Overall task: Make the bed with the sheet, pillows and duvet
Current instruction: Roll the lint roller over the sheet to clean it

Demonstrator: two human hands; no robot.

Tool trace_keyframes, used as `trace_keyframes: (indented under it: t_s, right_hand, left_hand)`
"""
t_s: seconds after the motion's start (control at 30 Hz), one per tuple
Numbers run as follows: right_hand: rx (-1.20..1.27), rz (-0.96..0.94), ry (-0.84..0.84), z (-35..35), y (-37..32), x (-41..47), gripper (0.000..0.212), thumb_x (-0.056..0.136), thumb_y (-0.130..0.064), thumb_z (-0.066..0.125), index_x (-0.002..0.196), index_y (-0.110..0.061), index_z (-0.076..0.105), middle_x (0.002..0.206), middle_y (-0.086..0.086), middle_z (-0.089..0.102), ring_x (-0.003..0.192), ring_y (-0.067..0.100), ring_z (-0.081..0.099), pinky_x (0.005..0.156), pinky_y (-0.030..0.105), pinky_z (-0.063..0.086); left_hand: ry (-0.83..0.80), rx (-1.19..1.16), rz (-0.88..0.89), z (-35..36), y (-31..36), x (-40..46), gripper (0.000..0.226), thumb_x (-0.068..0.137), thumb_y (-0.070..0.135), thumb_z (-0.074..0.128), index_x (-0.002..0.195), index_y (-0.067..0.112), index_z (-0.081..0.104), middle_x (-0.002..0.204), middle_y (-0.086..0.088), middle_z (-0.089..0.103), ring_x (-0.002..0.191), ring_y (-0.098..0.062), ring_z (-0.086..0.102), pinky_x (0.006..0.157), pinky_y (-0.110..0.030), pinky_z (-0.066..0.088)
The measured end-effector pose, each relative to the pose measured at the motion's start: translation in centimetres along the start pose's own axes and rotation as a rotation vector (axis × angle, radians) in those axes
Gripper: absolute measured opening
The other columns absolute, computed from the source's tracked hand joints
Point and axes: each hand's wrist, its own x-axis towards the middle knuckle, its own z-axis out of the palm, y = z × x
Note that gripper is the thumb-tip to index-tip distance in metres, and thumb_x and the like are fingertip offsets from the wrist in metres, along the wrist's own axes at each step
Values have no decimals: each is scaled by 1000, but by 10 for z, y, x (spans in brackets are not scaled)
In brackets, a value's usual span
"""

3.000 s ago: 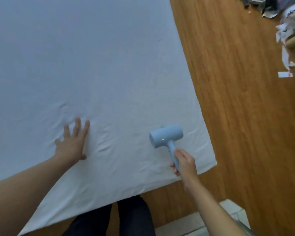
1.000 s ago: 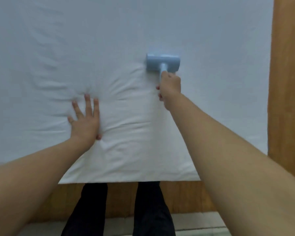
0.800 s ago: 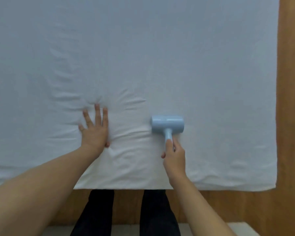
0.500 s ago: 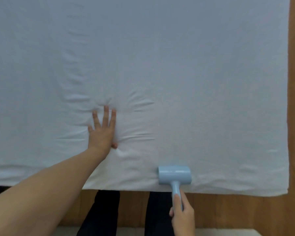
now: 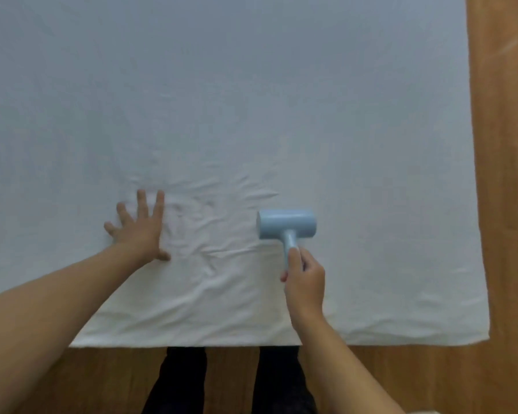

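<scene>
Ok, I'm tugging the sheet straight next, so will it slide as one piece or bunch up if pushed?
Probably bunch: the sheet is creased between the flat left hand and the roller, so it looks thin and floppy. Its near edge overhangs limply, suggesting it is light. The roller, gripped by the right hand, may drag folds along.

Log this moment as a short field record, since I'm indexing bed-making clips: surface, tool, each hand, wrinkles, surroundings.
surface: white cotton bed sheet, spread flat, its near edge in front of the person
tool: pale blue plastic T-shaped roller, head lying on the sheet
left hand: flat, fingers spread, pressing the sheet
right hand: gripping the roller's handle
wrinkles: clustered between the hands and toward the near edge
surroundings: brown wooden floor; person's dark trouser legs below the edge
</scene>
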Motion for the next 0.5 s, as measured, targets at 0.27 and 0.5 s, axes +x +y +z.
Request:
trace_keyframes:
  t_s: [0.27,0.5]
  right_hand:
    - [75,42,-65,82,-151,149,35,101,-43,48,106,-10,58,67,7,59,44,15,48,42,23,34]
    - [-77,1,-38,67,-55,89,33,94,-43,45,74,-19,57,56,4,55,45,20,46,50,32,36]
  left_hand:
    - [56,-40,60,26,-19,2,144,67,41,87,147,36,-33,151,1,-46,144,-52,-19,107,-73,25]
    - [38,-45,63,23,-18,5,146,66,42,88,148,34,-33,151,0,-47,143,-53,-20,105,-74,26]
